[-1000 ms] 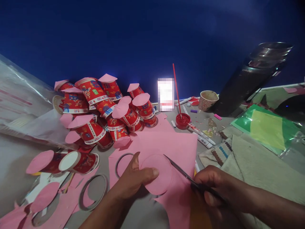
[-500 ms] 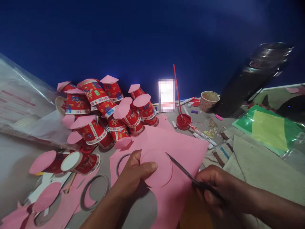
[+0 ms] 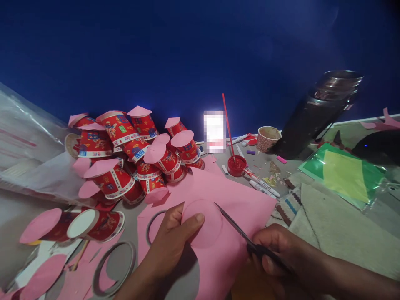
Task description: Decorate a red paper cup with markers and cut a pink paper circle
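Observation:
A pink paper sheet with a round outline on it is pinched in my left hand, thumb on top of the circle. My right hand grips dark-handled scissors. Their blades look nearly closed, and the tip points at the upper right edge of the circle. Beside my left wrist lies a grey ring, perhaps a tape roll core. A second ring is partly hidden behind my left hand. Pink paper offcuts lie at lower left.
Red patterned paper cups with pink cone tops are piled at left. A red paint pot with a stick, markers, a brown-stained paper cup and a black flask stand behind. A green packet and cloth lie right.
The view has shifted slightly, so most things sit a little lower and further left. Both hands keep their grips, and the scissor tip stays near the circle's edge.

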A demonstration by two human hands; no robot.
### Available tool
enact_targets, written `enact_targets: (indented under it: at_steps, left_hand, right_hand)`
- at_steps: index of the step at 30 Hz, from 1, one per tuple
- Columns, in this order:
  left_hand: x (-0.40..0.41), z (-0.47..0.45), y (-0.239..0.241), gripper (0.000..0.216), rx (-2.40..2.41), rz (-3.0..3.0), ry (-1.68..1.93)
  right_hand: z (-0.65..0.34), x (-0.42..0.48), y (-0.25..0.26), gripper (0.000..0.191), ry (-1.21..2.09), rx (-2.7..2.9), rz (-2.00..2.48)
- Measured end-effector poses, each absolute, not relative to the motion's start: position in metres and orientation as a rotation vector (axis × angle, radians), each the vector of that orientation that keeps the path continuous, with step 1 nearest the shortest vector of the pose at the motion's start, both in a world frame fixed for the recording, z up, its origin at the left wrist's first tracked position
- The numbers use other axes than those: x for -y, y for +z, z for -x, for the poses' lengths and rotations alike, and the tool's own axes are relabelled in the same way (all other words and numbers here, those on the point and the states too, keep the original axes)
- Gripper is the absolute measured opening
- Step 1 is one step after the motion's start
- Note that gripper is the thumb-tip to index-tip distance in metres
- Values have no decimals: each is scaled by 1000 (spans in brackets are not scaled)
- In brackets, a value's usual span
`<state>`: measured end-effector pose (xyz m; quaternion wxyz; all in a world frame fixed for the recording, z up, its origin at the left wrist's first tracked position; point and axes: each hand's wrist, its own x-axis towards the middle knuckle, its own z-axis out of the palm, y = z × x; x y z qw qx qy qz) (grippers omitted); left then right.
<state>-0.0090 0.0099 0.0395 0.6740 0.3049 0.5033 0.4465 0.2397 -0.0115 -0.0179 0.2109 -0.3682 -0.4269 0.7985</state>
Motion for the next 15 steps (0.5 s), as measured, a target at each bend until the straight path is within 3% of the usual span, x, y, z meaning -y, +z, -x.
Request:
enact_targets:
  at_steps: [15]
  left_hand:
    - [-11, 14, 28, 25, -1094, -751, 996]
  right_hand:
    - [-234, 18, -21, 73, 2269, 1021, 956]
